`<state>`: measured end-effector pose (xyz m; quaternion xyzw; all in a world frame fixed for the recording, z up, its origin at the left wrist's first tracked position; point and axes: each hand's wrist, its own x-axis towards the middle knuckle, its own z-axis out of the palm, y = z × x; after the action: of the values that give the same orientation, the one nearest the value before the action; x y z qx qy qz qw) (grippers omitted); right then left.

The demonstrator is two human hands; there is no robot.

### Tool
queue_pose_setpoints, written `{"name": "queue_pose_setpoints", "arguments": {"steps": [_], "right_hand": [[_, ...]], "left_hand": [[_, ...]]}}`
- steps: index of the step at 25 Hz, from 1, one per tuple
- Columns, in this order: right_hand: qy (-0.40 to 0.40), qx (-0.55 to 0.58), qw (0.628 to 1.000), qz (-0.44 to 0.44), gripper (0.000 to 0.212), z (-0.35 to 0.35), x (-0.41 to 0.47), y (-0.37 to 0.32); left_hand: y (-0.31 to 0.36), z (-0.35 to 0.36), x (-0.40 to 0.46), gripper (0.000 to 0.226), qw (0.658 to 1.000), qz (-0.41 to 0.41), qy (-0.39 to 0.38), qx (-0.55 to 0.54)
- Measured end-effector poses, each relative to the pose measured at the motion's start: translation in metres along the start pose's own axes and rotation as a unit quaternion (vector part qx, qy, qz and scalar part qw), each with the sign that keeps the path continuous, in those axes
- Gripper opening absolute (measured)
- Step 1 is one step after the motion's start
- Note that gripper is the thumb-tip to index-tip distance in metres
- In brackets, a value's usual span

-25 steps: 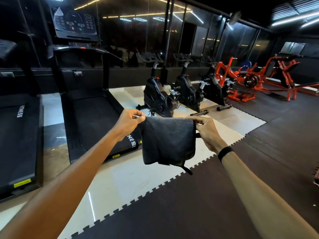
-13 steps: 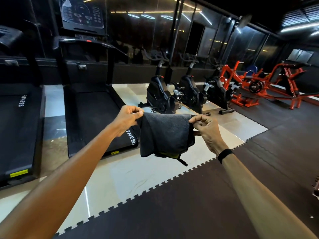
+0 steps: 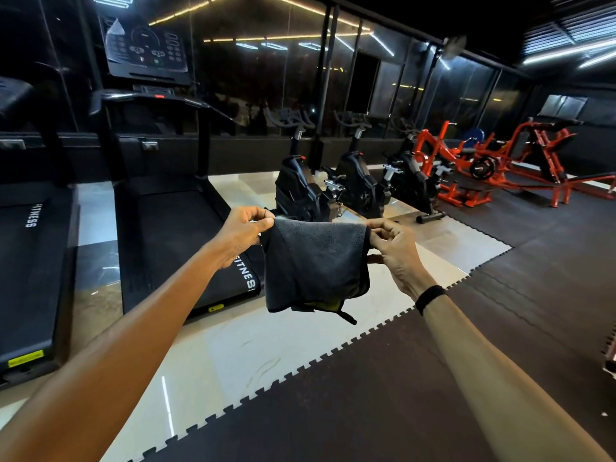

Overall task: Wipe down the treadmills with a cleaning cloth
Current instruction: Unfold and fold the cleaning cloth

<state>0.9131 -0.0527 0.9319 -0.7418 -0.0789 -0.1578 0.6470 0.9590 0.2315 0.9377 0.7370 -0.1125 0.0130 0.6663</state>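
Nearest to us, our left hand [image 3: 245, 233] and right hand [image 3: 395, 250] each pinch a top corner of the dark grey folded microfibre cloth [image 3: 315, 266], hanging in mid-air between them. Compared with a second ago we've drifted slightly closer to the black treadmill with the white lettered deck [image 3: 186, 248], so wiping hasn't started. Further back, probably three black spin bikes [image 3: 306, 188]. No containers anywhere that we can see.
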Motion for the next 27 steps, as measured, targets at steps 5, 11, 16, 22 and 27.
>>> {"name": "queue_pose_setpoints", "arguments": {"steps": [5, 11, 16, 22, 27], "right_hand": [[0.023, -0.019, 1.0, -0.005, 0.031, 0.003, 0.001, -0.003], [0.061, -0.119, 0.99, -0.044, 0.026, 0.021, -0.002, -0.003], [0.117, -0.25, 0.956, -0.101, 0.018, 0.038, -0.005, -0.005], [0.195, -0.254, 0.943, -0.088, 0.014, 0.045, -0.004, -0.008], [0.214, -0.27, 0.936, -0.066, 0.022, 0.04, -0.002, -0.007]], "left_hand": [[-0.01, 0.02, -0.003, 0.009, 0.995, 0.004, 0.044, 0.094], [-0.012, 0.068, -0.024, 0.048, 0.949, 0.039, 0.029, 0.311], [0.003, 0.107, -0.037, 0.046, 0.945, 0.123, 0.0, 0.304], [0.003, 0.136, -0.042, 0.044, 0.934, 0.127, 0.036, 0.332], [-0.01, 0.13, -0.031, 0.038, 0.894, 0.167, 0.07, 0.409]]}}
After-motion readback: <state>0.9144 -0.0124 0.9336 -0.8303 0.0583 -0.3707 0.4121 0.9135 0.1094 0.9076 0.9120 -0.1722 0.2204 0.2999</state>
